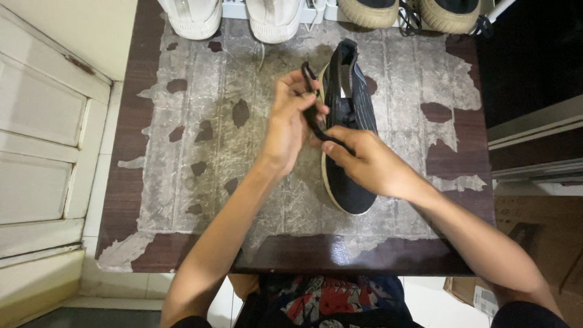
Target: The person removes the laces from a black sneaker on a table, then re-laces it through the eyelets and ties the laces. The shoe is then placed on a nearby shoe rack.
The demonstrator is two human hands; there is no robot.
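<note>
Left hand (289, 124) closed on black shoelace (313, 115), pinching a loop above the near side of black slip-style shoe (349, 121). Right hand (367, 163) closed too, fingertips (331, 146) gripping the same lace lower down, resting over the shoe's front half. Shoe lying lengthwise near the middle of worn brown table (182, 182), toe toward the person, heel away, pale sole edge showing. White shoes (234, 18) and tan-soled dark shoes (413, 12) lined along the far edge. White panelled door (42, 140) at left, cardboard box (534, 243) low at right.
</note>
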